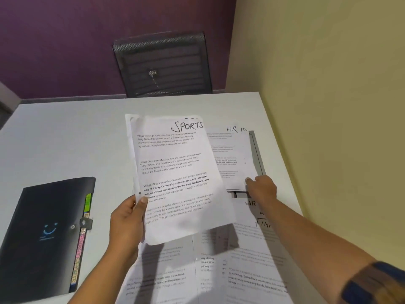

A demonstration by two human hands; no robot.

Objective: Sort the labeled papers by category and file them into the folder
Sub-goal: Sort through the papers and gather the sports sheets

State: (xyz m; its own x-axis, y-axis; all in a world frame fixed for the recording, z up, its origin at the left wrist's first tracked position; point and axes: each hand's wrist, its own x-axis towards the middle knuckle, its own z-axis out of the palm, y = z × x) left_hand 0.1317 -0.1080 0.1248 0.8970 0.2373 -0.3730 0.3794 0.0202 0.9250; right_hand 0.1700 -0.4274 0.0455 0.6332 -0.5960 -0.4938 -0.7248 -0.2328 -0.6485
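My left hand (128, 222) grips a white printed sheet headed "SPORTS" (175, 172) by its lower left edge and holds it tilted above the table. My right hand (262, 188) pinches the near right corner of a sheet headed "HR IN" (228, 154) lying on the table. Several more printed sheets (230, 270) lie overlapped near me, one with "HR" and "FIN" partly showing. The black folder (47, 233) lies shut at the left, with coloured tabs along its right edge.
The white table (65, 132) meets a yellow wall (328, 106) on the right. A black mesh chair (162, 66) stands behind the far edge against a purple wall. A grey strip (256, 150) shows beside the "HR IN" sheet.
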